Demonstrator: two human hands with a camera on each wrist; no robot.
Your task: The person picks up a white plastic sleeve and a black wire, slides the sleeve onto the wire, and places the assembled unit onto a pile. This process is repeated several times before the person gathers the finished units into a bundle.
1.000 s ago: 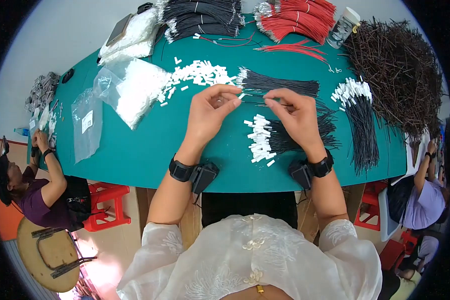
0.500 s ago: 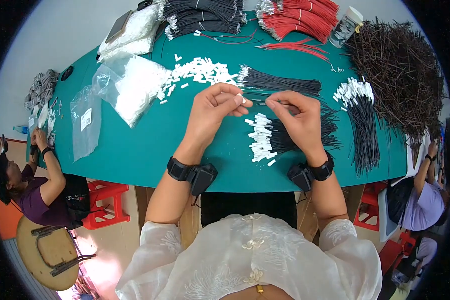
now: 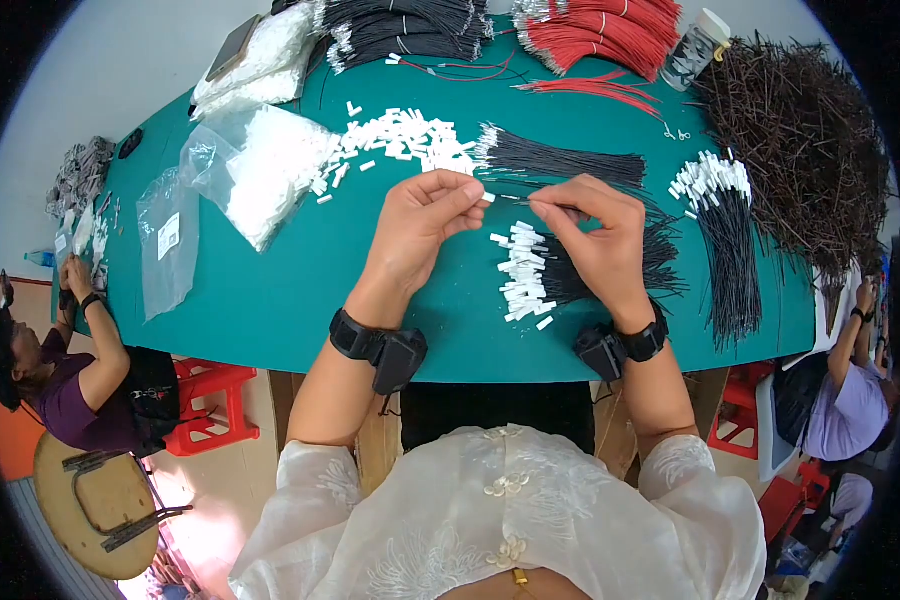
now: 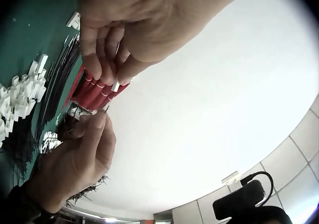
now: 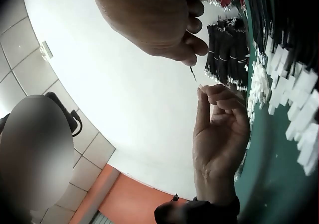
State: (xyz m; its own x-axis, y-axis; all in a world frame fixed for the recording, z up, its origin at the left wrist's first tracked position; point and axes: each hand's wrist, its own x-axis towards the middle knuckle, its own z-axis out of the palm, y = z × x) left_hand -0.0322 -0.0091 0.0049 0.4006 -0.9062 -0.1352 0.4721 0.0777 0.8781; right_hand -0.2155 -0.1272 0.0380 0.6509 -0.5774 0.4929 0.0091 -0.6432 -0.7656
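Note:
My left hand (image 3: 417, 225) pinches a small white connector (image 3: 487, 197) between thumb and forefinger; the same connector (image 4: 115, 86) shows at the fingertips in the left wrist view. My right hand (image 3: 600, 235) pinches a thin black wire, whose bare metal end (image 5: 194, 76) sticks out toward the left hand (image 5: 222, 129). A small gap parts wire end and connector. Just below the hands lies a bunch of black wires with white connectors (image 3: 523, 270), partly behind the right hand. Behind the hands are loose black wires (image 3: 570, 162).
Loose white connectors (image 3: 400, 135) and a plastic bag of them (image 3: 275, 170) lie to the left. Black bundles (image 3: 405, 30), red bundles (image 3: 600, 30) and a cup (image 3: 695, 50) stand behind. At right are another connector bunch (image 3: 712, 180) and a dark tangled heap (image 3: 790, 150).
The white connector, earlier sticking out from the left fingertips, is now held upright less and points toward the right hand. The right hand still holds its wire, its end now showing near the connector.

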